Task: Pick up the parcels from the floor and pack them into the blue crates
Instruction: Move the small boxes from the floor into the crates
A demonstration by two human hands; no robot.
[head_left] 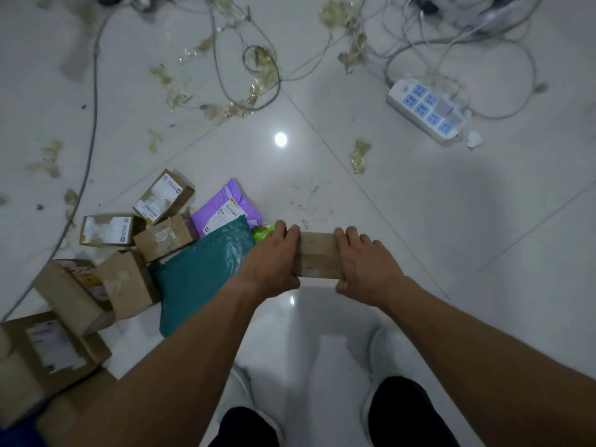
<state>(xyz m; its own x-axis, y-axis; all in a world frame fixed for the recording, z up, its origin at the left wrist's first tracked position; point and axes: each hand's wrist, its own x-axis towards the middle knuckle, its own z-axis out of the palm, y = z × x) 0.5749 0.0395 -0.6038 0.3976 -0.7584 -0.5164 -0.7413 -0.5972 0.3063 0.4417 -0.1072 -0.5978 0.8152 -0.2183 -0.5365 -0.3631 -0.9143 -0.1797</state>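
Hands (pixel 274 262) (pixel 367 264) grip smooth rectangular cardboard box (pixel 320 253)

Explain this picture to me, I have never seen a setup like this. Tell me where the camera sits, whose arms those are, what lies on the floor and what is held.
There is no machine here: a person wears one wide-angle camera on the head, looking down, so the arms are their own. The left hand and right hand grip the two ends of a small cardboard box. On the tiled floor to the left lies a pile of parcels: brown boxes, a teal mailer bag, a purple mailer and a green packet. Further off lie a power strip and loose cables. The white shoes are the person's feet.
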